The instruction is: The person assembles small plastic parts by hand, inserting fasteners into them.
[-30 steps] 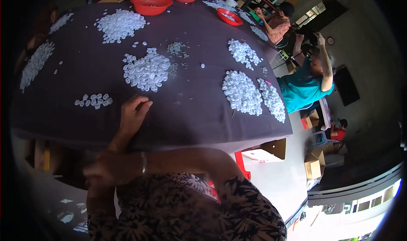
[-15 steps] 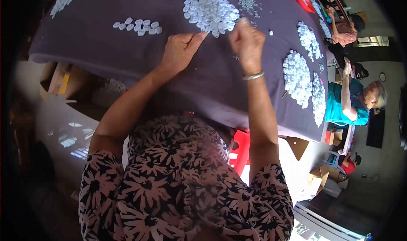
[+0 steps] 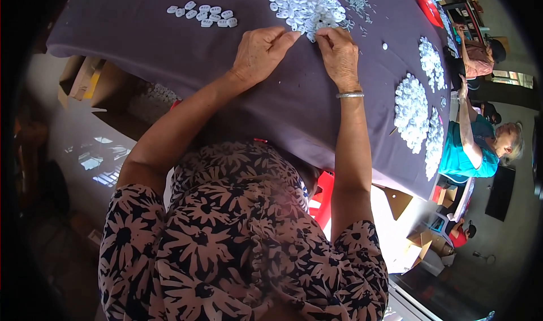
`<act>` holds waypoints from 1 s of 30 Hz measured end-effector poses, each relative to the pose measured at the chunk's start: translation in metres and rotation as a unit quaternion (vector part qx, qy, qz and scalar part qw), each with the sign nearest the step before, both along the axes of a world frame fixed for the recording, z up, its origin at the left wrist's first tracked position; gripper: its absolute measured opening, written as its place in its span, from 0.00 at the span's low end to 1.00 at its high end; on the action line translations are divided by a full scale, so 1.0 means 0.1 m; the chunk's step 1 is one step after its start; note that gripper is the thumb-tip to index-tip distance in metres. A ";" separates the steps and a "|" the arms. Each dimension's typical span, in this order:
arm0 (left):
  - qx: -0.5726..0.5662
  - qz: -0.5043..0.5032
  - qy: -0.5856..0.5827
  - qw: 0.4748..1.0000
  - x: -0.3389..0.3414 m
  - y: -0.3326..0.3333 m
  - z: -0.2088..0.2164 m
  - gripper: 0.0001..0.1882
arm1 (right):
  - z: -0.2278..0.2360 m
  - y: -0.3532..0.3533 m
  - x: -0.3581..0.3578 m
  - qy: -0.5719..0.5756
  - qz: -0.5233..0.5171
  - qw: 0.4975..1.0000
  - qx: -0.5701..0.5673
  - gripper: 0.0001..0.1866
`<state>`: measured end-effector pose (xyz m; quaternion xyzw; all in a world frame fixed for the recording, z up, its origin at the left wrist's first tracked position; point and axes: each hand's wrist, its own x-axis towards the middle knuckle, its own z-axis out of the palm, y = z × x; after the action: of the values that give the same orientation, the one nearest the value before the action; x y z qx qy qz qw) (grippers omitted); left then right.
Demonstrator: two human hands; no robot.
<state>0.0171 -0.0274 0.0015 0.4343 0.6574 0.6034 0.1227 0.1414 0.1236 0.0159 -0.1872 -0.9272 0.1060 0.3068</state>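
At the white pieces [image 3: 308, 5], fingers [image 3: 327, 34] pinched

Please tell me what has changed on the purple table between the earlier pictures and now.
The left hand and the right hand have both moved forward, from the near table edge to the near edge of the big pile of white pieces, fingertips almost meeting. Whether either one grips a piece cannot be told. The small group of white pieces and the purple cloth look unchanged.
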 end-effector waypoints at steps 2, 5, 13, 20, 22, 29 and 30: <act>-0.006 0.011 -0.013 1.000 -0.02 0.00 0.00 0.20 | -0.03 -0.02 -0.02 -0.010 -0.016 0.999 -0.027 0.05; 0.005 0.010 -0.033 0.999 -0.01 0.00 0.01 0.16 | -0.05 -0.05 -0.06 0.000 -0.033 0.996 -0.086 0.06; 0.046 0.023 0.010 0.999 -0.03 0.04 -0.07 0.07 | -0.07 -0.10 -0.12 0.024 0.042 0.992 -0.114 0.07; 0.086 0.034 0.040 0.995 -0.06 0.06 -0.12 0.03 | -0.04 -0.17 -0.13 0.011 0.053 0.996 -0.067 0.08; 0.086 0.041 0.048 0.994 -0.06 0.07 -0.12 0.03 | -0.06 -0.18 -0.15 0.005 0.055 0.996 -0.066 0.09; 0.052 0.039 0.069 0.996 -0.08 0.06 -0.16 0.07 | -0.11 -0.27 -0.22 0.018 0.079 0.991 -0.110 0.08; 0.051 0.038 0.070 0.996 -0.08 0.06 -0.16 0.07 | -0.11 -0.27 -0.23 0.019 0.079 0.991 -0.110 0.08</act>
<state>0.0092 -0.0213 -0.0144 0.4558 0.6486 0.6087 0.0314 0.1189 0.0962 0.0054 -0.1442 -0.9155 0.2352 0.2928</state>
